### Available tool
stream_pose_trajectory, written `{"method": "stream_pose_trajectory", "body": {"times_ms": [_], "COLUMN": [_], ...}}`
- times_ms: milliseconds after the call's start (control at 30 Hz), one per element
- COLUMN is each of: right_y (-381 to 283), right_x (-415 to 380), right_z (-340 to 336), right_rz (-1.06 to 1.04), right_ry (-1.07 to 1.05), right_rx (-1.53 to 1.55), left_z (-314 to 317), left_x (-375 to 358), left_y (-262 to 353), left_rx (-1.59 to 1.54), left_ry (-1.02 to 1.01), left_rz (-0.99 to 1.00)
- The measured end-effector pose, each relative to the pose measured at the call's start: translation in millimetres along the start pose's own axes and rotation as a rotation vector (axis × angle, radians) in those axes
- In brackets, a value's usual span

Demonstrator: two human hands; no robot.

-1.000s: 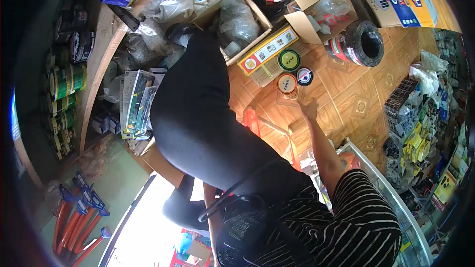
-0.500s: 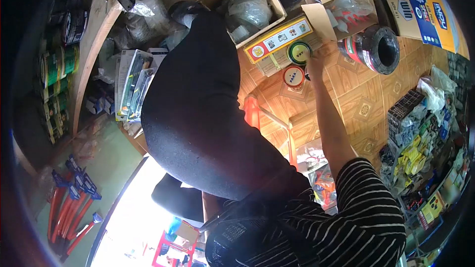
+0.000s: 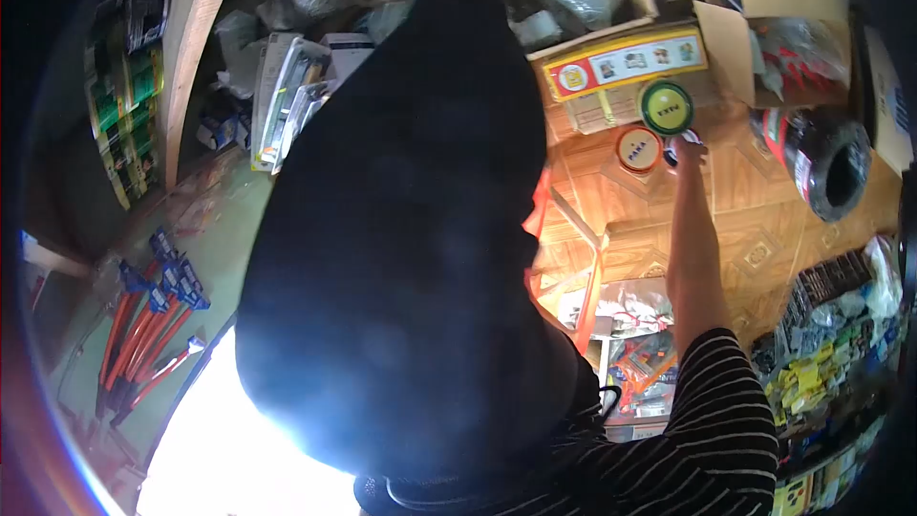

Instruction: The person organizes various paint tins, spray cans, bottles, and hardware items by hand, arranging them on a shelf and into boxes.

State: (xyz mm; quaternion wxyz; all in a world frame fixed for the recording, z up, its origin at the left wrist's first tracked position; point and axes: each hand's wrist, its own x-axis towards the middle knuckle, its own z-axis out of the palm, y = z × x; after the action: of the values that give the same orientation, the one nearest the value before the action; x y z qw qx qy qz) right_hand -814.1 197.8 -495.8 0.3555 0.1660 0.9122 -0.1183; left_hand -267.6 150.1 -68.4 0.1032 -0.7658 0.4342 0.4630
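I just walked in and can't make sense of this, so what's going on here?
A person in a striped top is reaching down with the right hand to a dark disc, partly covering it; whether it is gripped can't be told. A green disc and an orange-rimmed disc are close beside it, near a long box. A black coil is on the floor off to the right. The left hand is out of view.

Hardware shop: blue-tagged red goods [image 3: 143, 339], blk coil [image 3: 810, 161], yellow pkts [image 3: 807, 377], poss. wire spools [image 3: 134, 96] at dim edge.
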Motion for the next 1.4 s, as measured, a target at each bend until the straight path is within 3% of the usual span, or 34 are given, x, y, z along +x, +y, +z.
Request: {"method": "stream_pose_trajectory", "body": {"times_ms": [33,133,167,267,367,500,533,567,633,700,767,800,900,933,1033,1067,1133,1167,1200,1233,1267,1367,1400], "right_y": [20,13,14,-2,40,43,60,34,14,9,-21,-50,-146,-170,-210,-248,-302,-317,-333,-370,-403,-428,-428], "right_x": [50,50,45,-36,-6,-137,-115,-144,-257,-279,-307,-322,-451,-513,-705,-715,-749,-782,-815,-823,-831,-872,-880], "right_z": [27,20,10,-37,-56,-140,-145,-151,-197,-217,-240,-245,-260,-267,-275,-267,-223,-208,-199,-168,-142,-90,-83], "right_rz": [-0.063,-0.235,-0.258,0.0,0.144,-0.422,-0.481,-0.387,-0.177,-0.441,-0.737,-0.882,-1.279,-1.241,-1.399,-1.473,-1.756,-1.757,-1.748,-1.829,-1.917,-1.989,-1.951], "right_ry": [0.124,0.018,0.011,0.173,0.273,-0.023,0.035,0.081,0.179,-0.164,-0.318,-0.299,-0.024,-0.311,-0.392,-0.451,-0.371,-0.295,-0.505,-0.464,-0.261,-0.04,-0.115], "right_rx": [-0.14,-0.517,-0.439,-0.193,0.007,0.861,0.729,0.777,0.844,0.956,0.952,0.896,0.697,0.805,0.629,0.444,0.431,0.377,0.229,0.196,0.076,0.079,0.068], "left_z": [2,8,11,18,23,30,31,32,31,21,37,39,17,7,-23,-21,-13,-11,-15,-19,-21,-37,-34], "left_x": [-1,-4,-3,-3,1,4,5,6,1,-1,20,24,3,-4,-10,3,24,32,27,25,23,8,12], "left_y": [1,2,3,6,11,9,6,3,-1,-2,-29,-33,-19,-14,-7,-12,-25,-25,-23,-20,-19,-14,-15], "left_rx": [-0.008,-0.041,-0.051,-0.076,-0.107,-0.177,-0.204,-0.228,-0.318,-0.408,-0.511,-0.695,-0.926,-0.983,-1.155,-1.27,-1.271,-1.274,-1.296,-1.353,-1.404,-1.39,-1.39], "left_ry": [0.005,0.024,0.028,0.037,0.056,0.103,0.108,0.111,0.096,0.095,0.112,0.064,0.072,0.082,0.122,0.075,0.237,0.325,0.349,0.317,0.284,0.259,0.255], "left_rz": [-0.009,-0.025,-0.025,0.004,0.065,0.178,0.204,0.226,0.278,0.318,0.449,0.436,0.44,0.455,0.477,0.395,0.434,0.448,0.361,0.307,0.252,0.148,0.155]}}
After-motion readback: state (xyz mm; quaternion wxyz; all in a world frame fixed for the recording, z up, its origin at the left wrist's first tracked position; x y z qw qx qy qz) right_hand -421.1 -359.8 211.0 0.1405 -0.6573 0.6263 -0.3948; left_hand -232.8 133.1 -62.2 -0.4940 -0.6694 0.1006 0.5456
